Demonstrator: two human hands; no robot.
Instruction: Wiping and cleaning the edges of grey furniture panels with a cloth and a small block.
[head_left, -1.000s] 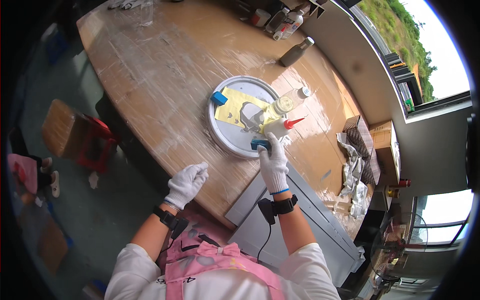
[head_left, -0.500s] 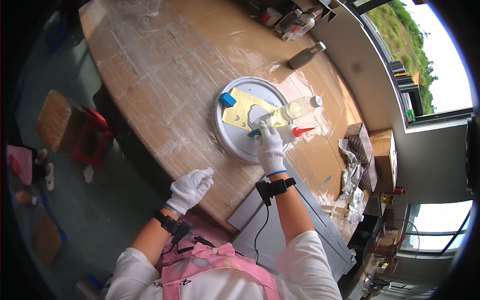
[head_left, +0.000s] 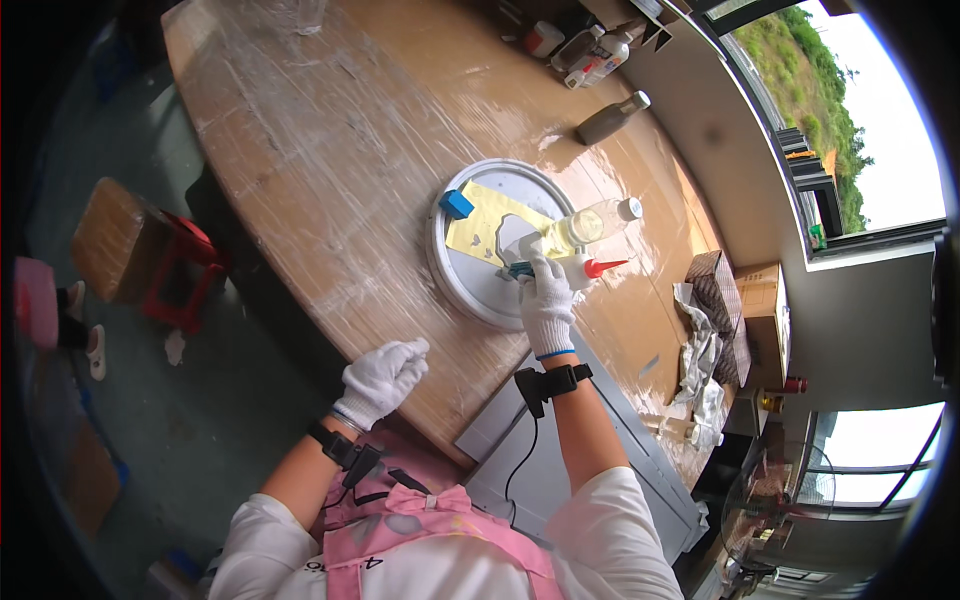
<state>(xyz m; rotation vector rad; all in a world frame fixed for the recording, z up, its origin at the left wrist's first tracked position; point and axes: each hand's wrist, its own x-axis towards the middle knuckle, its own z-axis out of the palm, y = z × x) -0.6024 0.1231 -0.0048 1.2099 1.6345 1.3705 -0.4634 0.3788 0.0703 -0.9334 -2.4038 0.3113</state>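
Note:
My right hand (head_left: pixel 546 297), in a white knit glove, is closed on a small dark teal piece (head_left: pixel 519 269) at the right part of a round white lid (head_left: pixel 437 262). Under the fingertips lies a yellow sheet (head_left: pixel 484 212) with a grey patch on it. A blue block (head_left: pixel 456 204) sits at the sheet's left corner. Just beyond the hand are a clear bottle (head_left: pixel 598 222) of pale liquid and a white squeeze bottle with a red nozzle (head_left: pixel 604 268). My gloved left hand (head_left: pixel 381 381) is curled shut at the near table edge, with nothing visible in it.
Plastic film covers the brown table (head_left: pixel 330 180). A grey panel (head_left: pixel 600 420) lies near my right forearm. A grey bottle (head_left: pixel 612 118) stands farther back. Cardboard boxes (head_left: pixel 762 310) are at the right. A red stool (head_left: pixel 185 275) stands on the floor, with another person's foot (head_left: pixel 96 355) nearby.
My right hand has shifted slightly nearer, and more of the teal piece shows. My left hand stays put. The other person at the far left has moved a little.

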